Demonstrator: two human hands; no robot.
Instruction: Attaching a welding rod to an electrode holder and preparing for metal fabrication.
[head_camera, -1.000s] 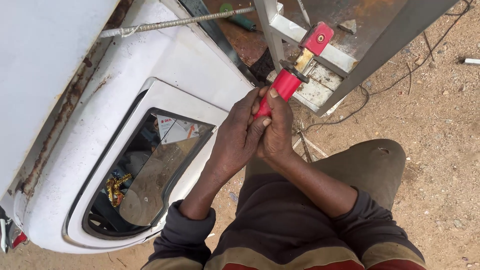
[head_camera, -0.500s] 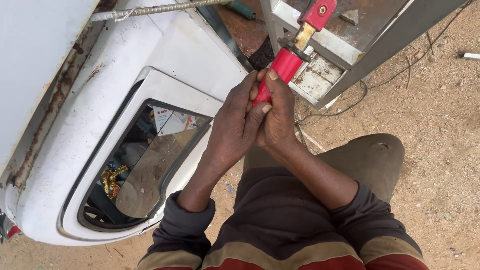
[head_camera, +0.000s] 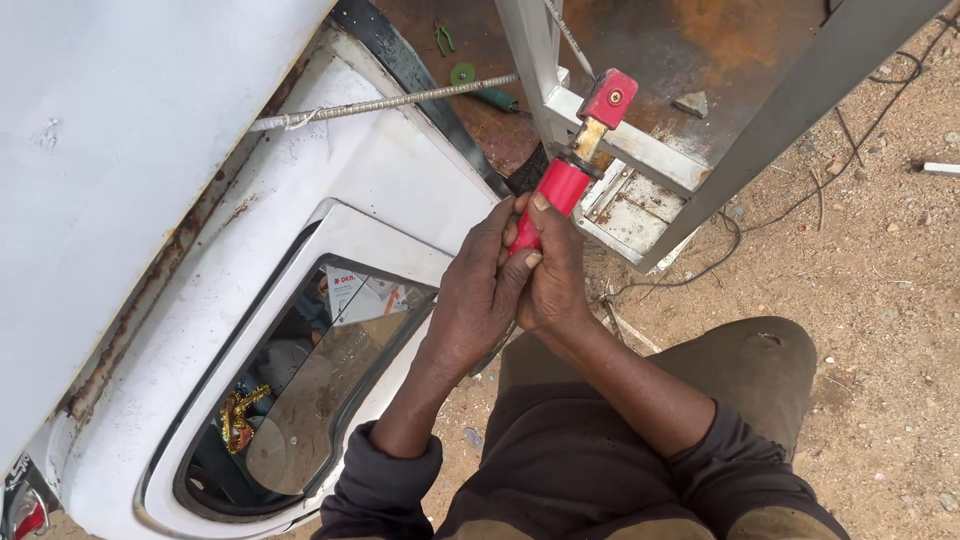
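Hands meet in front of you: your left hand (head_camera: 478, 290) and right hand (head_camera: 552, 275) curl their fingers tight around the red handle (head_camera: 548, 200), which points up toward the grey metal frame (head_camera: 640, 145) beside the white car (head_camera: 300, 180).

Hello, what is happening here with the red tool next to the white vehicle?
A person grips a red cylindrical tool handle with both bare hands: the left hand and the right hand wrap around its lower end. The tool's brass neck and red square clamp head point up toward a grey-white metal frame. Beside them stands a white vehicle body with a tilted window, on sandy ground.
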